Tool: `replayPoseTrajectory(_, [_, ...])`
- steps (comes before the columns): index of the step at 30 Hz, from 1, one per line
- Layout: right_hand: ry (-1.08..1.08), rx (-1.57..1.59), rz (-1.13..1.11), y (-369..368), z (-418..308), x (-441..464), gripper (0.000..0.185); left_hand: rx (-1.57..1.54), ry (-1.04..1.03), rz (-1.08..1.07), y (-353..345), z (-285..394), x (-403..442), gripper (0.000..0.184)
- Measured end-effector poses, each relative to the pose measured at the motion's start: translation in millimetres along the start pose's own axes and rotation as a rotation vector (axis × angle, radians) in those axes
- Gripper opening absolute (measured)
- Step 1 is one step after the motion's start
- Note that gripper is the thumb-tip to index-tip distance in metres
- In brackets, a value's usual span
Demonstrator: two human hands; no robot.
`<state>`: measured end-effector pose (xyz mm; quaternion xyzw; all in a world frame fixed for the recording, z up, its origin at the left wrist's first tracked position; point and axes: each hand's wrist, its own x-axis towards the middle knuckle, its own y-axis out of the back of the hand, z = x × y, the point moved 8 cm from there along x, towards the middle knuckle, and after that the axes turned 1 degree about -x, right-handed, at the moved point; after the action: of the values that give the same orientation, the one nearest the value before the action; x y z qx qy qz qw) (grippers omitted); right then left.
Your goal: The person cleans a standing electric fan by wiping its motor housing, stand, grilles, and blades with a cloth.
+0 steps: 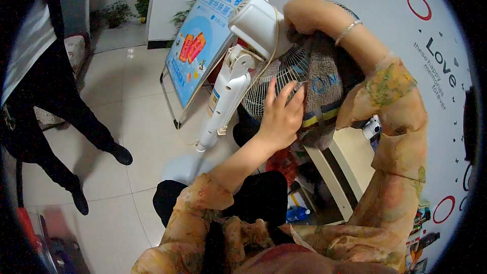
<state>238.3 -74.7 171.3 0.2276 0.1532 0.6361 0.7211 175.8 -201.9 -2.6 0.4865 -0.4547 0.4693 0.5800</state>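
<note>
A white standing fan (pixel 223 102) leans across the middle of the view, its motor housing (pixel 257 23) uppermost. Its round wire grille (pixel 261 94) faces partly toward me. A grey towel (pixel 320 71) with blue lettering and a yellow stripe lies against the grille's right part. My left hand (pixel 281 119) rests on the grille beside the towel's edge, fingers spread. Bent over at the top, my right hand (pixel 303 14) is close to the motor housing and the back of the grille. Its fingertips are hidden, so its grip does not show.
Behind the fan stands a blue poster board (pixel 203 35) on a frame. A person in dark trousers (pixel 81 106) stands at left on the tiled floor (pixel 147 137). To the right are a pale shelf unit (pixel 350 157) and a blue bottle (pixel 298 214) low down.
</note>
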Motion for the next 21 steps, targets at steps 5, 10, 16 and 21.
replayPoseTrajectory(5, [0.029,-0.003,0.024,18,35,-21,0.029,-0.063,0.12,0.058,-5,-12,-8,0.044])
replayPoseTrajectory(10, [0.047,0.118,0.123,12,52,-11,0.028,-0.936,0.343,0.132,-25,-38,-17,0.053])
replayPoseTrajectory(16, [-0.076,-0.076,0.101,-5,25,29,0.021,-1.137,0.443,0.095,-49,-37,-11,0.054])
replayPoseTrajectory(21, [-0.047,-0.146,0.082,-4,5,14,0.015,-0.901,0.403,0.05,-42,-33,-13,0.056])
